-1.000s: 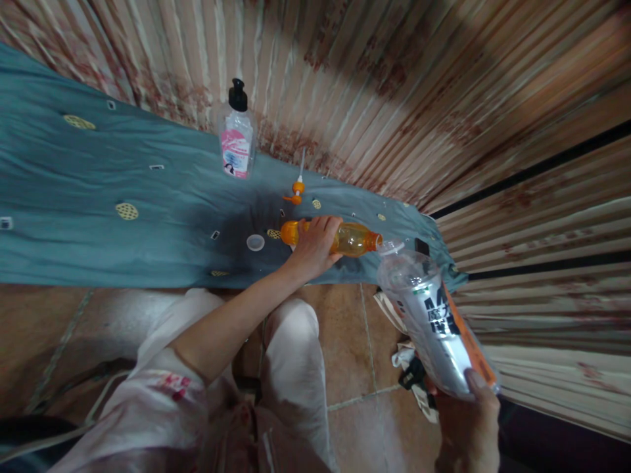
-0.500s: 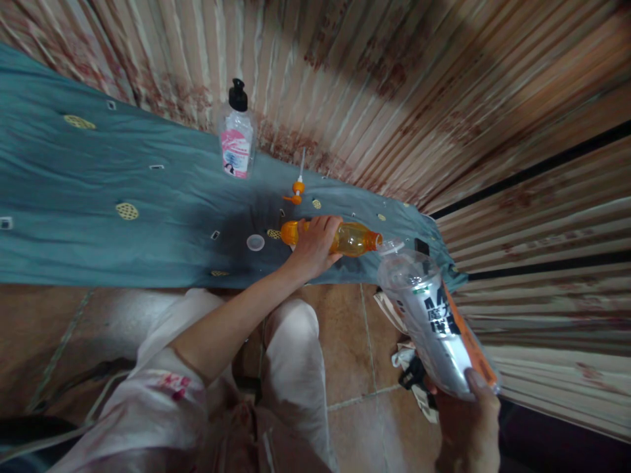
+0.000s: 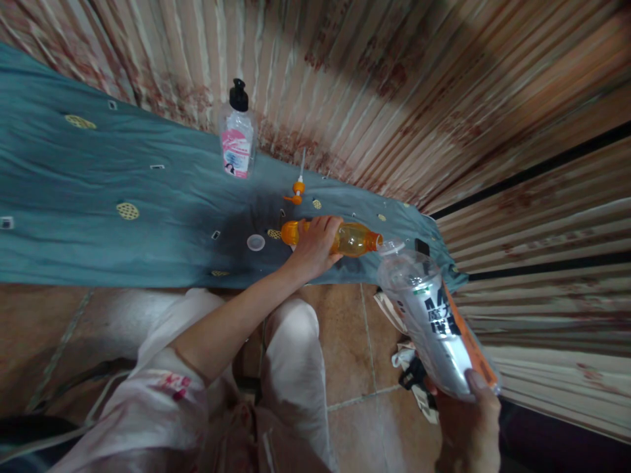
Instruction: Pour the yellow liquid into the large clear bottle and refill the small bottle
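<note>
Cloth (image 3: pixel 98 197): large teal sheet with small yellow and white motifs, spread over the tiled floor against the ribbed wall; used as the landmark.
Refill pouch (image 3: pixel 434 322): silver pouch with bold black lettering and an orange edge, off the cloth's right end, tilted so that its clear spout end pointed at the orange bottle's mouth; spout just beside the mouth, contact not resolved.
Orange bottle (image 3: pixel 352 240): translucent amber plastic, orange base and orange neck, lying on its side near the cloth's front edge, mouth toward the right end.
Pump bottle (image 3: pixel 237 139): clear body, pink label, black pump top, upright at the cloth's back edge by the wall.
Left hand (image 3: pixel 313 246): fingers curled over the orange bottle's middle, gripping it against the cloth.
Right hand (image 3: pixel 468 427): closed around the pouch's lower end, thumb on its face, beyond the cloth's right front corner.
Orange pump head (image 3: pixel 296 189): loose with white tube, on the cloth behind the orange bottle.
Small cap (image 3: pixel 255 242): clear disc, on the cloth left of the orange bottle.
</note>
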`<action>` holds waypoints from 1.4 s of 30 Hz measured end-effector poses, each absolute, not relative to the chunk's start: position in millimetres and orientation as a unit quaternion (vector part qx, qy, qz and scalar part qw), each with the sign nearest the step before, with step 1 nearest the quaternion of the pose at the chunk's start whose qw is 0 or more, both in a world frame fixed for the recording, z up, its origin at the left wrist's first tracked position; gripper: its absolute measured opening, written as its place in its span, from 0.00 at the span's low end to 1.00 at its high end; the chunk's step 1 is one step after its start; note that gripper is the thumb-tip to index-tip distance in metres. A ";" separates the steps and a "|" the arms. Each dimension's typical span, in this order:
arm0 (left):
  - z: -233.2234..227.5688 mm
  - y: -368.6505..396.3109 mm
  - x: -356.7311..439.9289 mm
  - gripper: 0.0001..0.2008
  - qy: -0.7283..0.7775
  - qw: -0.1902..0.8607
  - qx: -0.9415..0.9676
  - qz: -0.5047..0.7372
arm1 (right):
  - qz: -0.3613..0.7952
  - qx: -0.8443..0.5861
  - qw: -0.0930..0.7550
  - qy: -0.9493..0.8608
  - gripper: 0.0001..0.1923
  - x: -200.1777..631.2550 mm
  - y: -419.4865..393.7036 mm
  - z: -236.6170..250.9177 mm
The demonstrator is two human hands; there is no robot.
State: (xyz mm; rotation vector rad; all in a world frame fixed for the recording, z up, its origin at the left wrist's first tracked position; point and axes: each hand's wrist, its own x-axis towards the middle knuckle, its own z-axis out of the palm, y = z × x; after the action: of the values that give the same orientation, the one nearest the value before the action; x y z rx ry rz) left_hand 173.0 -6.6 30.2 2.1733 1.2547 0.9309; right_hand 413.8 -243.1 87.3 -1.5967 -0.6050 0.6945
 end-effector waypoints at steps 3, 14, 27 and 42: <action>31.0 -7.0 173.0 0.32 0.455 0.231 0.791 0.337 | 0.299 -0.702 0.597 -0.248 0.29 420.9 -245.1 84.2; 30.5 -6.9 173.6 0.32 0.455 0.233 0.787 0.345 | 0.298 -0.703 0.585 -0.274 0.30 420.5 -245.6 85.2; 30.0 -6.7 173.3 0.31 0.454 0.236 0.787 0.345 | 0.301 -0.700 0.593 -0.261 0.31 415.4 -243.3 87.1; 30.3 -6.7 173.2 0.30 0.454 0.239 0.787 0.343 | 0.290 -0.700 0.592 -0.275 0.31 413.5 -242.2 87.5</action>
State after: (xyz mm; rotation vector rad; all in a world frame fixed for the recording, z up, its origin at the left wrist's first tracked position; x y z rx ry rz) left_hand 173.2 -6.7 30.3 2.1549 1.2428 0.9404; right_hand 413.5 -242.2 87.5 -1.6286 -0.6397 0.6738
